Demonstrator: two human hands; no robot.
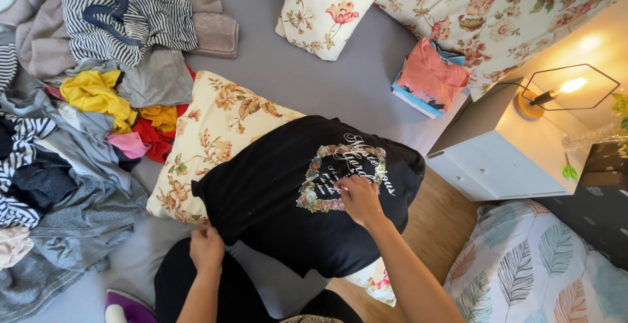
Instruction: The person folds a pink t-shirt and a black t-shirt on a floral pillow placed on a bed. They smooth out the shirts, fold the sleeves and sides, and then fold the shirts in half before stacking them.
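Note:
A black t-shirt [281, 199] with a floral wreath print lies spread over a cream floral pillow [209, 133] on the grey bed [314, 81]. My right hand [358, 199] rests on the print near the shirt's middle, fingers pressed down on the fabric. My left hand [207, 246] pinches the shirt's near left edge. Both forearms reach up from the bottom of the view.
A heap of mixed clothes [72, 133] covers the bed's left side. Folded coral and blue garments [428, 78] lie at the bed's right edge. Two more floral pillows [324, 9] sit at the top. A white nightstand [504, 159] with a lit lamp [556, 94] stands right.

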